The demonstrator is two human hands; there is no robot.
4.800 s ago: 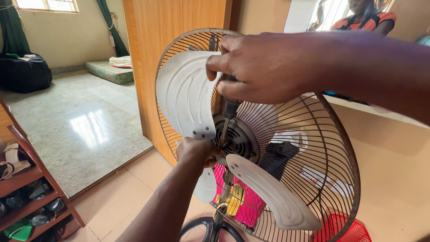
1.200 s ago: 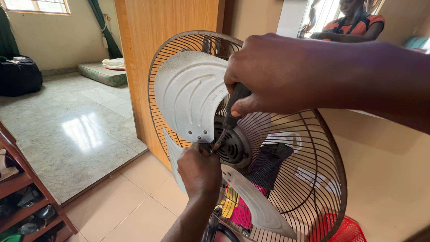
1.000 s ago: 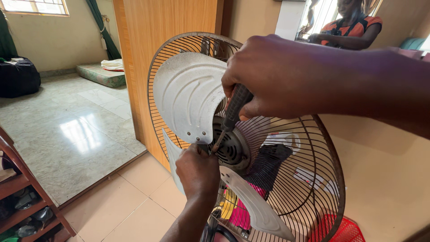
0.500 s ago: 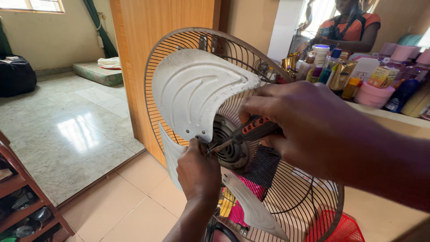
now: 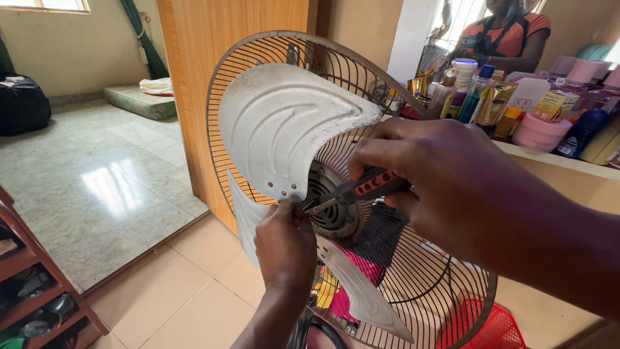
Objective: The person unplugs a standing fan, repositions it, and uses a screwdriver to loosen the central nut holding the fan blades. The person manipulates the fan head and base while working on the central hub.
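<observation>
A standing fan faces me with its front guard off: a brown wire rear grille (image 5: pixel 271 58) and dusty white blades (image 5: pixel 284 129) around a dark motor hub (image 5: pixel 332 216). My right hand (image 5: pixel 439 181) grips a screwdriver (image 5: pixel 361 190) with a black and orange handle, its tip pointing left at the hub. My left hand (image 5: pixel 284 245) reaches up from below and pinches at the hub centre, right where the screwdriver tip meets it. What the fingers pinch is hidden.
A wooden door panel (image 5: pixel 187 77) stands behind the fan. A ledge (image 5: pixel 555 161) at right carries several bottles and jars under a mirror showing a person in orange. A dark wooden shelf (image 5: pixel 39 284) sits low left. A red basket (image 5: pixel 497 329) lies behind the fan's base.
My right hand has come down from the top of the grille, swinging the screwdriver from near upright to nearly level at the hub. The left hand stays at the hub.
</observation>
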